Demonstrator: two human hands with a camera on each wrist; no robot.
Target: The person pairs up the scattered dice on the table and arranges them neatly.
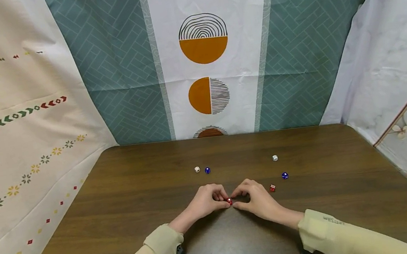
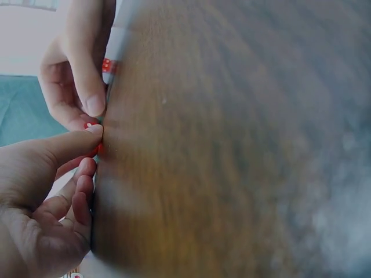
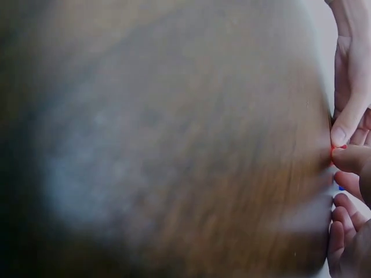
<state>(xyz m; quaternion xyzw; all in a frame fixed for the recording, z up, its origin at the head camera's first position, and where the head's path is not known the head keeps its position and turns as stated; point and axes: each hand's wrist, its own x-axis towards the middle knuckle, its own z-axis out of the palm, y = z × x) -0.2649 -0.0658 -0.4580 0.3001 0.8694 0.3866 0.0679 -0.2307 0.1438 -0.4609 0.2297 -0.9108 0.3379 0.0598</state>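
My left hand [image 1: 208, 201] pinches a small red die [image 1: 229, 201] between thumb and forefinger, low at the table surface. A white pip shows on the die's top. In the left wrist view the thumb covers most of it. On the other side, my right hand [image 1: 257, 200] has its thumb and forefinger bent toward the die, fingertips right beside it with a gap between them. A second red die [image 1: 272, 188] with white pips lies on the table just beyond the right hand's knuckles.
A white die [image 1: 197, 169] and a blue die [image 1: 207, 170] sit close together beyond the left hand. Farther right are another white die [image 1: 275, 158] and a blue die [image 1: 285, 175]. The brown wooden table [image 1: 135, 177] ends at a patterned curtain [image 1: 122, 68].
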